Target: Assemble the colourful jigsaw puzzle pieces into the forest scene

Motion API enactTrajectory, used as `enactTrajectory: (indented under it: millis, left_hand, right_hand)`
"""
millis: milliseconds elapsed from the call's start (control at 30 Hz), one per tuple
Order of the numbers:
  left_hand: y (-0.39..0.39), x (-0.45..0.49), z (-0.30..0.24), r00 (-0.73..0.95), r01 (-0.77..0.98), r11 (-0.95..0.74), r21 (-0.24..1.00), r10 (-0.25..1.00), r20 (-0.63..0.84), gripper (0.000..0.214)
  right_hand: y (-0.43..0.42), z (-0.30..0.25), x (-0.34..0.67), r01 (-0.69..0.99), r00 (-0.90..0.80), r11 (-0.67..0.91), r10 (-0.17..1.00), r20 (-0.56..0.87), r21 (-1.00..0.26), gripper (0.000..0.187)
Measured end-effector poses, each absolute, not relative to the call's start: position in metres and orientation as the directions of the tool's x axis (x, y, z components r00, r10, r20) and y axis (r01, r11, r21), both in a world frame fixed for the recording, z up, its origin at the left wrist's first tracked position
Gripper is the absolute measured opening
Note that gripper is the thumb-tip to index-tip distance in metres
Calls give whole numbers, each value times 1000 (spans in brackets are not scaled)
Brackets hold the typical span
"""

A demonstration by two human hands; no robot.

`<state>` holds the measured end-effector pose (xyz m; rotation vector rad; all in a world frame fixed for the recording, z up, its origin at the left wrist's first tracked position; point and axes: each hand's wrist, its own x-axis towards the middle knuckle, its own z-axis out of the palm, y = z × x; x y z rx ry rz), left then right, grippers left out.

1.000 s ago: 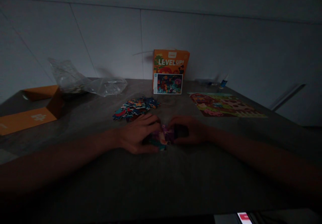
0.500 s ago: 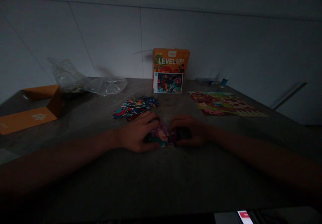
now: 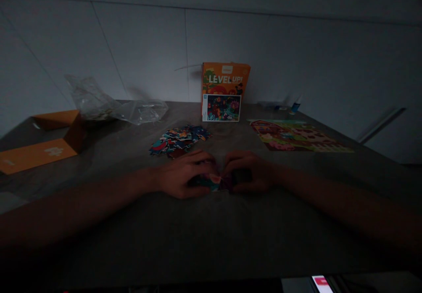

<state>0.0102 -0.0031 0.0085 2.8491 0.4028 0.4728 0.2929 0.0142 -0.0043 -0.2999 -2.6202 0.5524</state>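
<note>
My left hand [image 3: 187, 174] curls over a teal and purple jigsaw piece [image 3: 211, 182] on the table, thumb at its near edge and fingers at its far edge. Facing it, my right hand [image 3: 245, 172] grips a dark purple jigsaw piece [image 3: 226, 184] by its edges. The two pieces meet between my hands; in this dim light I cannot tell whether they are locked together. Just beyond my left hand lies a heap of loose jigsaw pieces [image 3: 181, 138].
An orange puzzle box [image 3: 227, 71] stands at the back with a picture card [image 3: 221, 108] leaning against it. Clear plastic bags [image 3: 141, 110] and an orange cardboard sleeve [image 3: 36, 154] are at left. A colourful farm picture [image 3: 296, 135] lies at right, near a small blue item [image 3: 295, 107].
The fingers of my left hand have shifted slightly toward the right, over the far part of the piece. My right hand has hardly moved.
</note>
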Motion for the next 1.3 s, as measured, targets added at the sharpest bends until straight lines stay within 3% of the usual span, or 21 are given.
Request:
enactTrajectory:
  millis: [633, 1300]
  left_hand:
    - [-3, 10, 9, 903, 221, -930, 294, 308, 298, 36]
    - [-4, 11, 8, 904, 207, -935, 287, 295, 309, 34]
  right_hand:
    - [9, -1, 289, 168, -882, 911, 310, 354, -377, 33]
    - [13, -3, 288, 122, -874, 893, 304, 381, -433, 38]
